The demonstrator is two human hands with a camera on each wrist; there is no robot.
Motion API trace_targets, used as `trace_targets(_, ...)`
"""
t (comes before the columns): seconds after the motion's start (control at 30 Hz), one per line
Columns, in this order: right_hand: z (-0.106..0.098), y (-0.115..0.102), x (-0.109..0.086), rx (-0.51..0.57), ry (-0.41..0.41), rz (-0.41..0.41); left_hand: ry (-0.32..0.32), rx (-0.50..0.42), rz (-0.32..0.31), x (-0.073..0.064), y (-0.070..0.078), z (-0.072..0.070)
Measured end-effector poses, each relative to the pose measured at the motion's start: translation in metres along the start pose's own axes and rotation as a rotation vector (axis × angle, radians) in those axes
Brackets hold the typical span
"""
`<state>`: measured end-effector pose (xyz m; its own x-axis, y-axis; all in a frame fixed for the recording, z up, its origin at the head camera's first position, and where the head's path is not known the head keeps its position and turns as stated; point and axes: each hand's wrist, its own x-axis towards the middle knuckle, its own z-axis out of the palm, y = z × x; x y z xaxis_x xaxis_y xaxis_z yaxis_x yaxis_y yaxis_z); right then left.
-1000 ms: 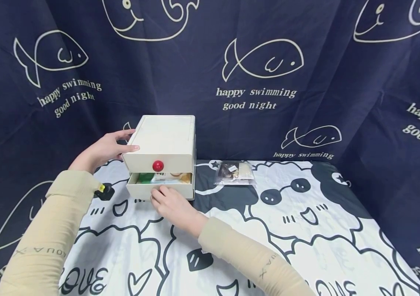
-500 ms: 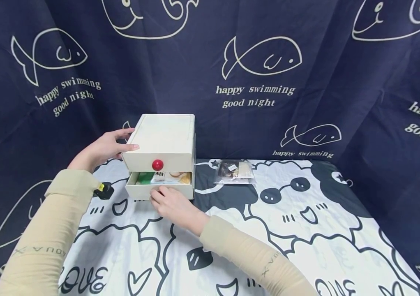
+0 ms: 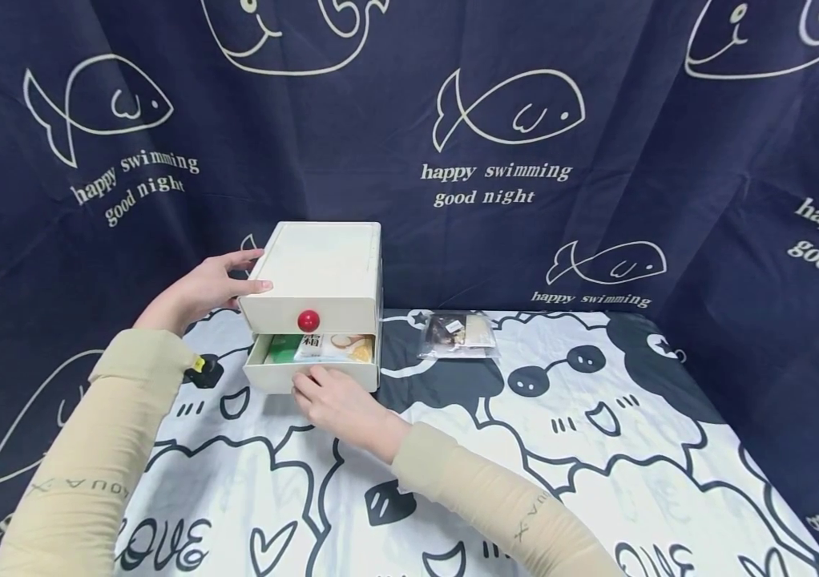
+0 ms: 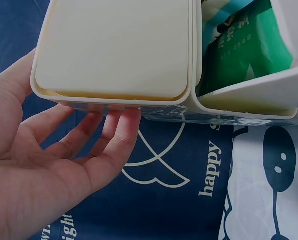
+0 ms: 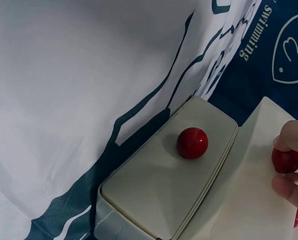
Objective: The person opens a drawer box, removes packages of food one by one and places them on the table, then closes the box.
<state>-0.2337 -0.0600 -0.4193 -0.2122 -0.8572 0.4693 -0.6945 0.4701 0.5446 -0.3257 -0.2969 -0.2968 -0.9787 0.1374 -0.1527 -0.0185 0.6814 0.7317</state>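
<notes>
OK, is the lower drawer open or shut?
Open: the lower drawer juts out past the upper drawer, a green packet shows inside, and the right hand pinches its red knob.

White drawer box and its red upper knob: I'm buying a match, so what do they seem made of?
White drawer box: probably moulded plastic, satin finish, judging by its smooth faces and rounded corners. Red upper knob: glossy, with a small highlight; plastic or painted wood, unclear.

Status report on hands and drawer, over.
Left hand holding cabinet. Right hand pinching lower red knob. Lower drawer partly open, packets inside. Nothing visible blocking it.
</notes>
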Motion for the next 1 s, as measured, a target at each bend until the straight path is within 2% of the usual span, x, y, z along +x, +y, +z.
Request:
trace_targets(0.23, -0.003, -0.001, 0.0, 0.03, 0.016, 0.01, 0.008, 0.0, 0.009, 0.0, 0.0, 0.0)
trace_targets(0.53, -0.011, -0.005, -0.001, 0.006, 0.055, -0.004, 0.011, 0.0, 0.007, -0.002, 0.0, 0.0)
trace_targets(1.0, -0.019, -0.014, -0.006, 0.004, 0.005, -0.023, 0.006, -0.004, 0.014, -0.004, 0.001, 0.0)
